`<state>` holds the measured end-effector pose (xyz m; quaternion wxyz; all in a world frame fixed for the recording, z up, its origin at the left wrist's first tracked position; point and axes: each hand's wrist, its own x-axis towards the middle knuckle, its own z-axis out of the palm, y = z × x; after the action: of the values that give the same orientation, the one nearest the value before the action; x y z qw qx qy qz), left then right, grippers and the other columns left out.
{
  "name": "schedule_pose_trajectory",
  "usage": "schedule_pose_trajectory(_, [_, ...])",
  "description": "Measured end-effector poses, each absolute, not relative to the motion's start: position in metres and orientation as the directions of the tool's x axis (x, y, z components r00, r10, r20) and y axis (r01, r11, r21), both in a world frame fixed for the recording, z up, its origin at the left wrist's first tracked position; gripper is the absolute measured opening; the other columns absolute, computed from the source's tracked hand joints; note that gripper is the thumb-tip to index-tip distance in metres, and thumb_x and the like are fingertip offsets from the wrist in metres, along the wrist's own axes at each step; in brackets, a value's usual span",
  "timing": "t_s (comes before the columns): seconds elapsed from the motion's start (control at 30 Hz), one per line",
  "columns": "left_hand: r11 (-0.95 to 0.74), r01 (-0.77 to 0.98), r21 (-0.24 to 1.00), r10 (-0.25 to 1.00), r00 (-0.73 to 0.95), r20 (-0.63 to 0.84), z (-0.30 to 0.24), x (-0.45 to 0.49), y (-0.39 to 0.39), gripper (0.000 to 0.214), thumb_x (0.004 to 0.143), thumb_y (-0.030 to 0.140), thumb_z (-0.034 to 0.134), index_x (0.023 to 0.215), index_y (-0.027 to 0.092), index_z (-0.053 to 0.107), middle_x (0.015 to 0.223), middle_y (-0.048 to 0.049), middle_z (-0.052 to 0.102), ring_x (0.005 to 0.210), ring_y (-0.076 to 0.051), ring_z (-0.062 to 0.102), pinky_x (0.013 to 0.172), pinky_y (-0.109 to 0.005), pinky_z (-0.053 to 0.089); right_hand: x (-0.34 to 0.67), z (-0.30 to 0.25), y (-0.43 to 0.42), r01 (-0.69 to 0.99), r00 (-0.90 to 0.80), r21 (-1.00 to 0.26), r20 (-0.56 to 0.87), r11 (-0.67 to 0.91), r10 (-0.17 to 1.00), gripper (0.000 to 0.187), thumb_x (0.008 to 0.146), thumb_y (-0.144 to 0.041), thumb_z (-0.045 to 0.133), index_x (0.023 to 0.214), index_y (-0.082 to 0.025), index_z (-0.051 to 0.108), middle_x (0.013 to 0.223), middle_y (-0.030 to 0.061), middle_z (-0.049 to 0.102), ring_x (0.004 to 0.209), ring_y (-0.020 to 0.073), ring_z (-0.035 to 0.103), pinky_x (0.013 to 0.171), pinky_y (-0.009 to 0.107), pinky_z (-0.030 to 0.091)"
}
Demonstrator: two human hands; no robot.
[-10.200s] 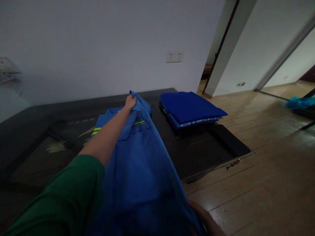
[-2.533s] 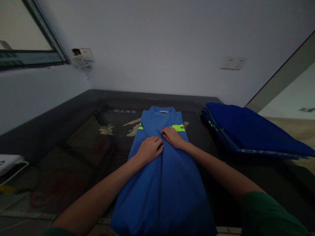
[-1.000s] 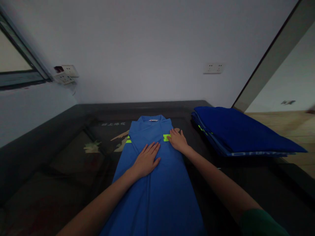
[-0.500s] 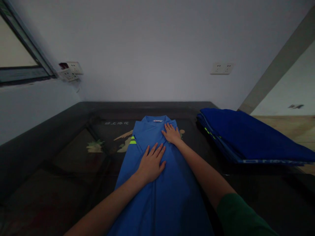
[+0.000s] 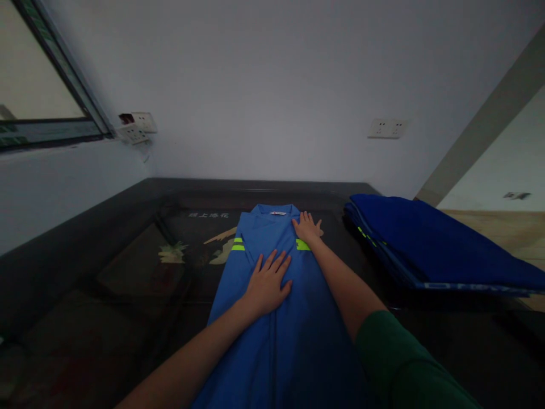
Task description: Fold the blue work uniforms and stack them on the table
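A blue work jacket (image 5: 255,295) lies lengthwise on the dark glossy table, its collar pointing away from me. Yellow-green stripes show on both sides near the shoulders, and a small white label sits inside the collar. My left hand (image 5: 269,285) rests flat on the jacket's middle, fingers stretched out. At the far right shoulder, beside the collar, my right hand (image 5: 308,228) lies with its fingers spread over the jacket's edge. Neither hand grips the cloth. The near end of the jacket runs out of view at the bottom.
To the right, a stack of folded blue garments (image 5: 426,244) lies on the dark table (image 5: 128,307). Behind the table rises a pale wall with a double socket (image 5: 387,128). More sockets (image 5: 135,133) are in the left corner by a window.
My right hand has slid outward to the right shoulder edge, uncovering the yellow-green stripes there. My left hand stays flat on the jacket. The view has shifted slightly.
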<state>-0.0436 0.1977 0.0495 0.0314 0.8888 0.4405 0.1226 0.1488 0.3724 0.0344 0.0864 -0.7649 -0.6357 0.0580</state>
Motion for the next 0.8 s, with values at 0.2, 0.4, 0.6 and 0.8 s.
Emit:
schedule_pose_trajectory(0.2, [-0.611, 0.771, 0.177, 0.791, 0.591, 0.155, 0.047, -0.045, 0.2, 0.061, 0.092, 0.045, 0.04, 0.148, 0.024, 0.028, 0.154, -0.0057, 0.03, 0.143, -0.027, 0.02, 0.114, -0.059, 0.016, 0.157, 0.049, 0.356, 0.96, 0.222, -0.195, 0.087, -0.202, 0.971, 0.064, 0.097, -0.044, 0.015, 0.148, -0.006, 0.024, 0.155, 0.0183, 0.019, 0.145, 0.0271, 0.01, 0.11, 0.063, 0.003])
schedule_pose_trajectory(0.4, [-0.587, 0.788, 0.184, 0.809, 0.574, 0.123, 0.054, -0.041, 0.197, 0.058, 0.091, 0.046, 0.039, 0.145, 0.023, 0.034, 0.152, -0.0065, 0.034, 0.142, -0.026, 0.023, 0.115, -0.057, 0.015, 0.176, 0.061, 0.275, 0.945, -0.017, -0.304, 0.314, 0.117, 0.949, 0.05, 0.096, -0.034, 0.03, 0.142, -0.019, 0.039, 0.152, 0.0107, 0.032, 0.144, 0.0228, 0.016, 0.11, 0.062, 0.01])
schedule_pose_trajectory(0.6, [-0.58, 0.785, 0.216, 0.814, 0.556, 0.166, 0.055, -0.041, 0.198, 0.054, 0.092, 0.044, 0.041, 0.142, 0.023, 0.038, 0.15, -0.0084, 0.037, 0.141, -0.027, 0.027, 0.113, -0.06, 0.015, 0.206, 0.087, 0.12, 0.714, -0.193, -0.591, 0.351, 0.376, 0.916, 0.034, 0.089, -0.04, 0.043, 0.106, -0.025, 0.069, 0.138, 0.0075, 0.052, 0.137, 0.0248, 0.035, 0.111, 0.052, 0.026])
schedule_pose_trajectory(0.8, [-0.607, 0.691, 0.393, 0.788, 0.455, 0.416, 0.098, -0.075, 0.161, 0.046, 0.094, 0.036, 0.041, 0.136, 0.019, 0.046, 0.152, -0.0118, 0.032, 0.14, -0.026, 0.028, 0.114, -0.051, 0.02, 0.243, 0.091, -0.022, 0.529, -0.077, -0.837, 0.121, 0.144, 0.99, 0.029, 0.082, -0.054, 0.054, 0.085, -0.034, 0.074, 0.091, 0.0101, 0.07, 0.09, 0.0271, 0.066, 0.083, 0.043, 0.051])
